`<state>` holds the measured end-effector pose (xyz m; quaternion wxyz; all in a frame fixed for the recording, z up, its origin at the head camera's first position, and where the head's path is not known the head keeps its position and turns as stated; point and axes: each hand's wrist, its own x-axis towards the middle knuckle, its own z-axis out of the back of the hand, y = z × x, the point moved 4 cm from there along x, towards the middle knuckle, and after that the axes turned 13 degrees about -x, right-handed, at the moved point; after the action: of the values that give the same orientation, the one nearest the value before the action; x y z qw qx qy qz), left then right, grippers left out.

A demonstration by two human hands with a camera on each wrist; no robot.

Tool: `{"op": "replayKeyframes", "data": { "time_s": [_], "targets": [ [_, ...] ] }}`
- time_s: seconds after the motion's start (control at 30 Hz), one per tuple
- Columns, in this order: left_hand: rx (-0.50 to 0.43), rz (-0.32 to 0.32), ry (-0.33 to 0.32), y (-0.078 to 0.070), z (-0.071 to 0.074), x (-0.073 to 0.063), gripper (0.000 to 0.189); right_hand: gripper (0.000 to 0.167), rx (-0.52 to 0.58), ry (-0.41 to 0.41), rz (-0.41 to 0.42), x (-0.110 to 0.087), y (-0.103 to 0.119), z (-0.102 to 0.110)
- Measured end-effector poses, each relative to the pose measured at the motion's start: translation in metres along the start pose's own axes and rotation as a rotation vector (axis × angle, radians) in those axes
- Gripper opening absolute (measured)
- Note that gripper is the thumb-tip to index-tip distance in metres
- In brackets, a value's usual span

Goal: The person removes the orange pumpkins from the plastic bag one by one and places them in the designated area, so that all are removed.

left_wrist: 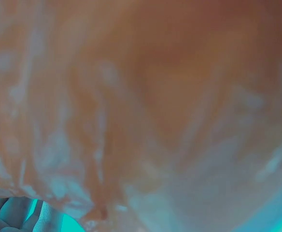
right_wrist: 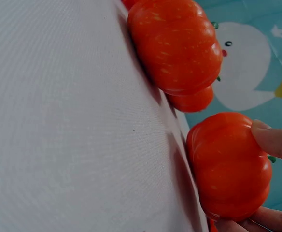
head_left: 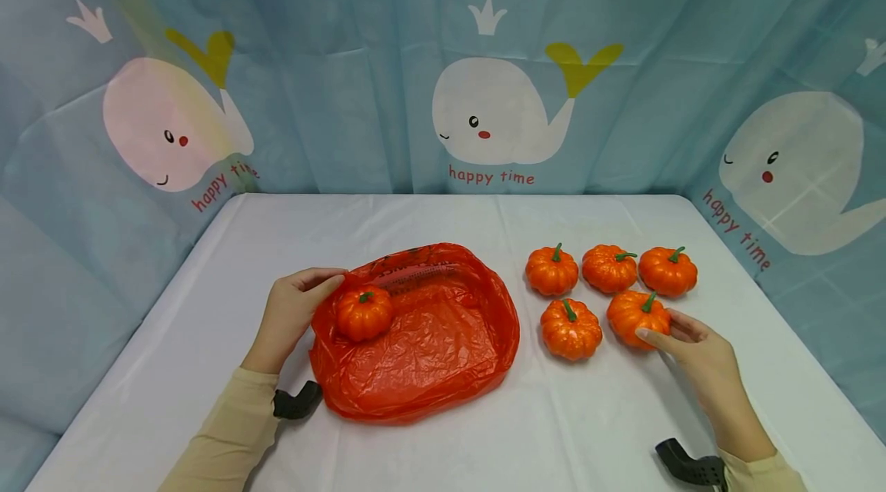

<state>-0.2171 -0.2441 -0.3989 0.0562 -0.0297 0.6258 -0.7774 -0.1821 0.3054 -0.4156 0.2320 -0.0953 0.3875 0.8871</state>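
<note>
A red plastic bag (head_left: 429, 354) lies spread wide on the table, its rim rolled into an oval mouth. One small orange pumpkin (head_left: 364, 314) sits inside, near the bag's left edge. There my left hand (head_left: 287, 315) pinches the rim between thumb and fingers; blurred red plastic (left_wrist: 131, 96) fills most of the left wrist view. On the right, my right hand (head_left: 699, 354) grips another pumpkin (head_left: 633, 319) with a green stem, thumb on its near side and fingers round the far side. The right wrist view shows this held pumpkin (right_wrist: 230, 166) close over the white cloth.
Several more pumpkins stand right of the bag: three in a back row, including one at the middle (head_left: 609, 269), and one in front (head_left: 571, 330). A white cloth covers the table (head_left: 554, 430). Behind it hangs a blue curtain (head_left: 374, 115) with whale prints.
</note>
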Motion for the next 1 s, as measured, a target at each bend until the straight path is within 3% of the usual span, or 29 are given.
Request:
{"op": "replayKeyframes", "data": {
  "time_s": [0.3, 1.0],
  "targets": [
    [-0.003, -0.004, 0.004, -0.0004, 0.0003, 0.0006, 0.047, 0.092, -0.049, 0.001, 0.009, 0.0017, -0.0026, -0.0019],
    [-0.018, 0.016, -0.004, -0.0027, 0.0010, -0.0028, 0.048, 0.097, -0.028, 0.086, 0.030, 0.0039, -0.0027, -0.0028]
  ]
}}
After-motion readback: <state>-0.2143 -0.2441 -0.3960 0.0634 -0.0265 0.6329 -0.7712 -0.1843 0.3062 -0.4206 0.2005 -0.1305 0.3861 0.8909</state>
